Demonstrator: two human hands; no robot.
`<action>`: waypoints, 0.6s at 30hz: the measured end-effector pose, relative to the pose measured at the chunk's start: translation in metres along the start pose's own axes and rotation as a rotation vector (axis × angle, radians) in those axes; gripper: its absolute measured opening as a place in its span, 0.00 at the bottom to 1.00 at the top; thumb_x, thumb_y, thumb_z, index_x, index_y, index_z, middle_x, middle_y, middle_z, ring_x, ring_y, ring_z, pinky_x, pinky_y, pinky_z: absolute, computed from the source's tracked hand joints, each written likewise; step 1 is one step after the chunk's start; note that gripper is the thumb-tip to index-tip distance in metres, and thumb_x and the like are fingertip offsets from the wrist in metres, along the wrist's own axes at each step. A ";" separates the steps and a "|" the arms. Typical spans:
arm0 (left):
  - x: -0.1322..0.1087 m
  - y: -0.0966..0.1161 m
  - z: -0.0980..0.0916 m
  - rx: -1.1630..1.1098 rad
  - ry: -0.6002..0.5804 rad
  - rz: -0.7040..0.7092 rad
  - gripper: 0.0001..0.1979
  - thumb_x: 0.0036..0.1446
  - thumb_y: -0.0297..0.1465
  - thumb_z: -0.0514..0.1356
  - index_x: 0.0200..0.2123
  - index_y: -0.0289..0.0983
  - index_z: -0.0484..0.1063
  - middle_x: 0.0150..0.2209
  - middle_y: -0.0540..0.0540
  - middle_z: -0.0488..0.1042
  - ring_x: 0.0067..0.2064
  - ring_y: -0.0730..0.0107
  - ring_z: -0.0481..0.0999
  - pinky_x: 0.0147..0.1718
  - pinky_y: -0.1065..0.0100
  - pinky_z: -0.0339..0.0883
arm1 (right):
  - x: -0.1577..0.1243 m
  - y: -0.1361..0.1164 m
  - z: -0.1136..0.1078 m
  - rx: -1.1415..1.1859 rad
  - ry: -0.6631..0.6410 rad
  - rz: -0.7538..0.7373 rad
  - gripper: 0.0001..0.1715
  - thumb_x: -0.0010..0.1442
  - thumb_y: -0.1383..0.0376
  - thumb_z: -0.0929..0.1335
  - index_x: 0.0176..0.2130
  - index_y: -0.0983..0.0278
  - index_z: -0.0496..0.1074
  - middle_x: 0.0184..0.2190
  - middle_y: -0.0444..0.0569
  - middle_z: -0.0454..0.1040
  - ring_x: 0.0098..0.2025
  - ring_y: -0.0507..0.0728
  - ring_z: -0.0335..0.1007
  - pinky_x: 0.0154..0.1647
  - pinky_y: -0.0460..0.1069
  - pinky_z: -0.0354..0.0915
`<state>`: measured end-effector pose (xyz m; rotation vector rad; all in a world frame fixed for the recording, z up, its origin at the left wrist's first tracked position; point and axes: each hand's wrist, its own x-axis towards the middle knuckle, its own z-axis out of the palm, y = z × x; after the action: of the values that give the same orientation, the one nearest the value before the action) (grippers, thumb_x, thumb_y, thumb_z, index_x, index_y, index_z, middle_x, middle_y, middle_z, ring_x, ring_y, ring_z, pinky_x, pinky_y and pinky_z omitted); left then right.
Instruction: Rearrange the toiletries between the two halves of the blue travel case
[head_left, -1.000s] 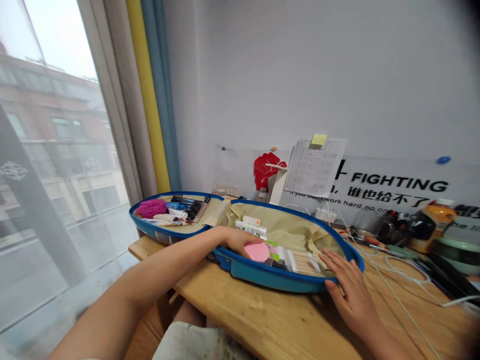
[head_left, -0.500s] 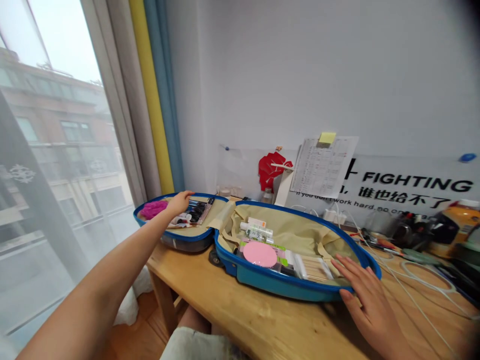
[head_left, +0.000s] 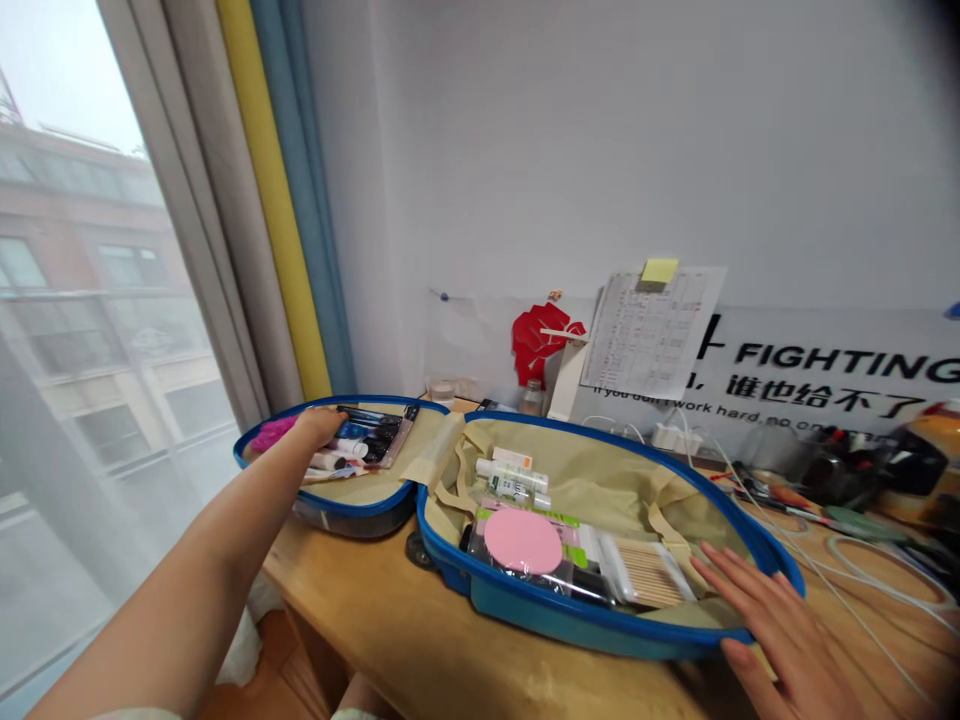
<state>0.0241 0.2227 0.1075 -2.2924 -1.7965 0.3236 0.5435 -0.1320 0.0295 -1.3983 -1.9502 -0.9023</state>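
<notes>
A small blue suitcase (head_left: 555,620) lies unfolded on the wooden table, both beige-lined halves facing up. My left hand (head_left: 319,425) reaches into the left half, over dark slim items and white tubes (head_left: 349,448) beside a purple fluffy thing (head_left: 274,433). Its fingers are mostly hidden, so a grip cannot be made out. Resting at the right half's near right rim, my right hand (head_left: 780,620) has its fingers spread and holds nothing. That half contains a pink round item (head_left: 523,541), a bag of cotton swabs (head_left: 652,574) and small white tubes (head_left: 514,478).
White cables (head_left: 885,570) run over the table (head_left: 360,600) at right, near pens and bottles. Behind the case, a printed sheet (head_left: 656,330) leans by a banner on the wall. Curtains (head_left: 289,200) and a window stand at left.
The view has shifted closer, so the suitcase appears larger and lower. My left hand remains over the left half's contents, and my right hand stays spread at the right rim.
</notes>
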 end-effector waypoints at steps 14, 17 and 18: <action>-0.033 0.033 -0.059 -0.169 0.341 0.164 0.23 0.60 0.31 0.47 0.58 0.29 0.55 0.55 0.33 0.63 0.57 0.55 0.66 0.56 0.59 0.58 | 0.001 -0.004 0.001 0.080 -0.031 0.085 0.28 0.63 0.56 0.56 0.60 0.60 0.59 0.55 0.53 0.68 0.58 0.64 0.62 0.60 0.64 0.54; -0.039 0.085 -0.093 -0.238 0.404 0.307 0.26 0.62 0.37 0.47 0.60 0.32 0.52 0.56 0.37 0.63 0.59 0.57 0.62 0.58 0.61 0.54 | 0.002 -0.005 -0.001 0.078 -0.045 0.105 0.28 0.63 0.55 0.56 0.59 0.59 0.60 0.55 0.53 0.68 0.58 0.63 0.63 0.59 0.64 0.55; -0.042 0.107 -0.103 -0.254 0.403 0.365 0.26 0.62 0.38 0.47 0.61 0.35 0.52 0.56 0.40 0.63 0.58 0.58 0.63 0.57 0.62 0.55 | 0.002 -0.005 -0.001 0.075 -0.053 0.107 0.28 0.63 0.55 0.55 0.59 0.59 0.60 0.55 0.54 0.68 0.58 0.63 0.63 0.59 0.64 0.56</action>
<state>0.1442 0.1537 0.1752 -2.6167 -1.2840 -0.3150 0.5384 -0.1328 0.0309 -1.4807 -1.9081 -0.7426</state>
